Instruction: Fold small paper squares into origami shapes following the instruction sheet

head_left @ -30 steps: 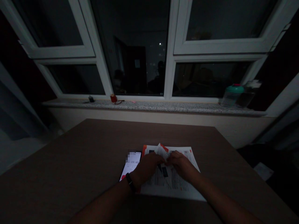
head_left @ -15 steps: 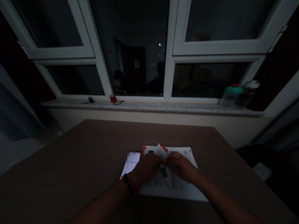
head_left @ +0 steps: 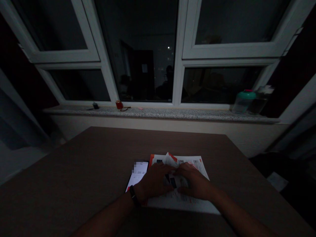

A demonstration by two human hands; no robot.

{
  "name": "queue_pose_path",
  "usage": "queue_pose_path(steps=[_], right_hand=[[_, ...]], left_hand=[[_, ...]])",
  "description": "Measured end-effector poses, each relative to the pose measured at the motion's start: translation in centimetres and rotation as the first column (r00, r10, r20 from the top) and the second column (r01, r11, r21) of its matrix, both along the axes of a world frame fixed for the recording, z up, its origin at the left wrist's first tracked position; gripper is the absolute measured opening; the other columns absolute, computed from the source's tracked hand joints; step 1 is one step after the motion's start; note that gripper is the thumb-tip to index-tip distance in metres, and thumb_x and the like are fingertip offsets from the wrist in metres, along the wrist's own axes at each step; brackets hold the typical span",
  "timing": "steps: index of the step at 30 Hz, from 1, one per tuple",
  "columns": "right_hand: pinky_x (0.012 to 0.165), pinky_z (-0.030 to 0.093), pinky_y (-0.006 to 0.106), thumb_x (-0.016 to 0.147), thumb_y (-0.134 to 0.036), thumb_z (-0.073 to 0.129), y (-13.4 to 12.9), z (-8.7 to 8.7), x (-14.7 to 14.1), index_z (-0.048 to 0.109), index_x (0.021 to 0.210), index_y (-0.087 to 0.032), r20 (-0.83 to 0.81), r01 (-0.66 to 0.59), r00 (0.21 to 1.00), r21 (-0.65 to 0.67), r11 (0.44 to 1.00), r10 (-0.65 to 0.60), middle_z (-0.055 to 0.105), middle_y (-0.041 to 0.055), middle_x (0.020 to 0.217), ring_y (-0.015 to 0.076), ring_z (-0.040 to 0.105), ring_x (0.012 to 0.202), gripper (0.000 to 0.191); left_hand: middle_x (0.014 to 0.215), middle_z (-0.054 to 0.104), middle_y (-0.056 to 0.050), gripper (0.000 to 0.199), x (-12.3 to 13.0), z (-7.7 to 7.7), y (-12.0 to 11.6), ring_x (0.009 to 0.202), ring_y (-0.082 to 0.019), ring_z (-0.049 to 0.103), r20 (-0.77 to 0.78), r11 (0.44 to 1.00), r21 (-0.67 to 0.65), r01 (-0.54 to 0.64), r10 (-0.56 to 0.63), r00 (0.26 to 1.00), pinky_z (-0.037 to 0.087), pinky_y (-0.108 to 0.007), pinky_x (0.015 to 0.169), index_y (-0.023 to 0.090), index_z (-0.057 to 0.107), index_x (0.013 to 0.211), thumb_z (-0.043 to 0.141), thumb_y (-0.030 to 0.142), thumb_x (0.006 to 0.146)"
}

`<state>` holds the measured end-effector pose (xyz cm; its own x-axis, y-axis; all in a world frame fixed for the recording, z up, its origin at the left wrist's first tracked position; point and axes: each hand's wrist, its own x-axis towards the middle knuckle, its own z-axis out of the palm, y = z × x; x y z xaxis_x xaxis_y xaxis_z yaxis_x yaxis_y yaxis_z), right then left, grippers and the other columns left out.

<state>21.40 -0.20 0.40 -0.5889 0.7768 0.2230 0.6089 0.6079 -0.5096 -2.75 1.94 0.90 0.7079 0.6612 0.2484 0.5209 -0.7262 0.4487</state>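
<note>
Printed sheets or a booklet with orange edges lie on the brown table. On top is a folded piece of printed paper, its pointed, orange-edged corner rising at the back. My left hand rests over the left side of this folded paper, fingers stretched out and thumb apart. From the other side my right hand lies over it in the same way, fingertips close to those of the left. Much of the folded paper is hidden under both hands. A dark band circles my left wrist.
Left of the sheets, a lit phone shows a running timer. Beyond the table, the stone windowsill carries a small red jar, a dark little bottle and a green-lidded container. The room is dim.
My fingers have gone from pinching the folded paper to lying flatter across it, thumbs spread toward me. The sheets and phone have stayed in place.
</note>
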Motion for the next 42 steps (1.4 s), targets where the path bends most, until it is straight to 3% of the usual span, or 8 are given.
queue_pose_path(steps=[4, 7, 13, 18, 23, 29, 37, 42], right_hand=[[0.105, 0.033, 0.047, 0.087, -0.021, 0.066, 0.6, -0.8, 0.2, 0.069, 0.107, -0.028, -0.067, -0.021, 0.998, 0.014, 1.0, 0.021, 0.068, 0.0031, 0.109, 0.0239, 0.057, 0.109, 0.021], [0.099, 0.039, 0.042, 0.092, -0.018, 0.059, 1.2, -1.6, 0.1, 0.069, 0.104, -0.026, -0.144, -0.003, 0.99, 0.026, 1.0, 0.006, 0.069, 0.0039, 0.106, 0.0219, 0.059, 0.104, 0.017], [0.089, 0.044, 0.036, 0.091, -0.01, 0.056, 2.1, -2.6, -0.3, 0.07, 0.099, -0.025, -0.193, 0.054, 0.98, 0.06, 0.997, -0.041, 0.07, 0.0022, 0.094, 0.02, 0.061, 0.096, 0.022], [0.087, 0.045, 0.033, 0.09, -0.007, 0.055, 2.3, -2.3, -0.5, 0.07, 0.096, -0.023, -0.231, 0.053, 0.972, 0.052, 0.997, -0.039, 0.07, 0.0028, 0.094, 0.0188, 0.062, 0.093, 0.023], [0.086, 0.045, 0.034, 0.09, -0.006, 0.054, 2.0, -1.8, -0.9, 0.07, 0.093, -0.022, -0.22, 0.09, 0.972, 0.027, 0.996, -0.082, 0.069, 0.0033, 0.092, 0.0192, 0.061, 0.093, 0.023], [0.094, 0.043, 0.037, 0.082, -0.006, 0.062, 1.2, -0.9, -0.9, 0.067, 0.102, -0.023, -0.15, 0.088, 0.984, -0.031, 0.996, -0.092, 0.068, 0.0042, 0.106, 0.0218, 0.058, 0.106, 0.026], [0.099, 0.039, 0.04, 0.069, -0.021, 0.08, -0.1, -0.1, -0.9, 0.061, 0.112, -0.025, -0.044, 0.106, 0.993, -0.076, 0.991, -0.11, 0.062, 0.005, 0.117, 0.0255, 0.052, 0.111, 0.046], [0.099, 0.04, 0.042, 0.069, -0.024, 0.08, -0.5, 0.0, -1.1, 0.06, 0.113, -0.024, -0.041, 0.085, 0.995, -0.053, 0.995, -0.087, 0.06, 0.0067, 0.118, 0.0265, 0.052, 0.111, 0.049]], left_hand=[[0.122, 0.065, -0.005, 0.07, -0.1, -0.7, 0.3, 0.115, -0.025, 0.056, 0.003, 0.999, -0.034, -0.034, 0.035, 0.999, 0.041, -0.039, 0.101, 0.025, 0.047, 0.14, 0.079, 0.028, 0.078], [0.123, 0.063, -0.005, 0.058, -0.2, -1.0, 0.6, 0.113, -0.023, 0.057, 0.003, 0.996, -0.053, -0.068, 0.069, 0.998, 0.044, -0.037, 0.098, 0.024, 0.051, 0.135, 0.075, 0.021, 0.082], [0.103, 0.065, -0.005, 0.01, 0.0, -0.5, 1.4, 0.102, -0.022, 0.057, -0.032, 0.997, 0.045, -0.062, 0.064, 0.997, 0.043, -0.036, 0.093, 0.019, 0.068, 0.097, 0.063, 0.013, 0.091], [0.095, 0.068, -0.002, 0.022, 0.3, 0.0, 1.8, 0.094, -0.02, 0.059, -0.066, 0.997, 0.053, -0.06, 0.064, 0.996, 0.043, -0.034, 0.089, 0.018, 0.069, 0.088, 0.053, 0.003, 0.092], [0.097, 0.069, -0.003, 0.019, 0.5, 0.2, 1.7, 0.094, -0.02, 0.06, -0.072, 0.996, 0.038, -0.076, 0.079, 0.994, 0.044, -0.033, 0.086, 0.019, 0.07, 0.092, 0.054, 0.008, 0.093], [0.107, 0.064, -0.003, 0.015, 0.1, 0.3, 1.2, 0.104, -0.023, 0.057, -0.1, 0.996, 0.066, -0.062, 0.068, 0.993, 0.042, -0.036, 0.093, 0.021, 0.067, 0.103, 0.065, 0.018, 0.089], [0.113, 0.059, -0.006, 0.046, 0.0, 0.8, 0.2, 0.108, -0.028, 0.053, -0.138, 0.995, 0.096, -0.035, 0.048, 0.989, 0.041, -0.041, 0.093, 0.022, 0.063, 0.11, 0.083, 0.043, 0.073], [0.115, 0.058, -0.005, 0.055, 0.1, 0.7, -0.2, 0.108, -0.028, 0.051, -0.108, 0.995, 0.091, -0.036, 0.046, 0.993, 0.041, -0.042, 0.094, 0.022, 0.061, 0.113, 0.085, 0.045, 0.069]])
